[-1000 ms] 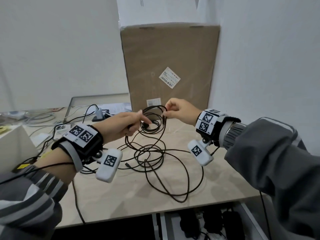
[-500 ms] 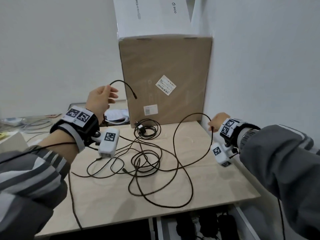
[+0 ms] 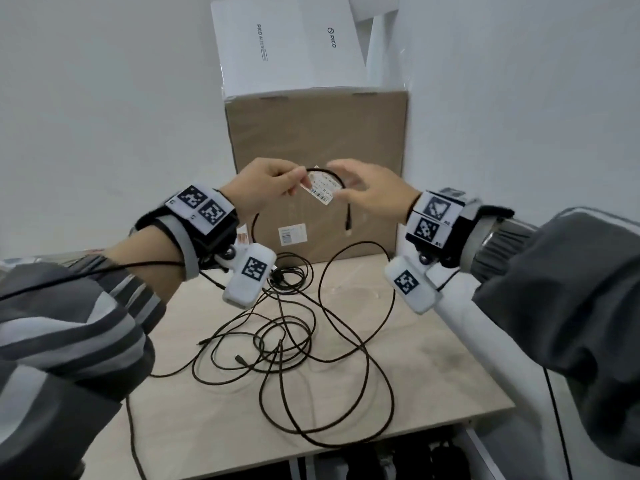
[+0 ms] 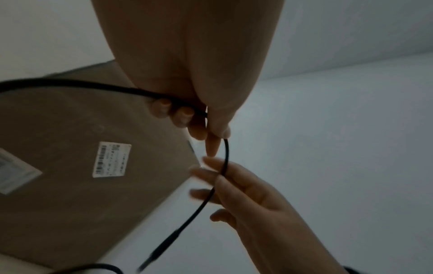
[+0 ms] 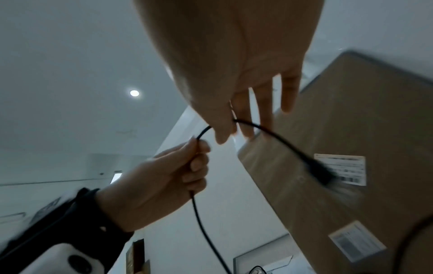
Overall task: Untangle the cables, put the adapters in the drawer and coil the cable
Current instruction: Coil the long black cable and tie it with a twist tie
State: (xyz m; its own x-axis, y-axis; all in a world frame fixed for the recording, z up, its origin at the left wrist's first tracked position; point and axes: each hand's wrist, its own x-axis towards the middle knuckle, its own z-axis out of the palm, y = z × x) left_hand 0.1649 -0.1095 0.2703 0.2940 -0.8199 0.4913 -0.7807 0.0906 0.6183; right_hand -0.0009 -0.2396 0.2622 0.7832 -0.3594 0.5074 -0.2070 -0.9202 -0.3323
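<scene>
- grey striped sleeves (image 3: 69, 327)
- black wrist straps (image 3: 460, 233) with black-and-white marker tags (image 3: 201, 206)
- white tagged camera pods (image 3: 251, 275) under wrists, thin black leads

An office or lab storage corner: bare white walls, a plain plywood counter (image 3: 433, 375), a brown shipping carton (image 3: 311, 133) with barcode labels at 12 o'clock, and a white PICO headset box (image 3: 287, 46) stacked on top of it, loose black cables (image 3: 346, 375) spread across the counter.
</scene>
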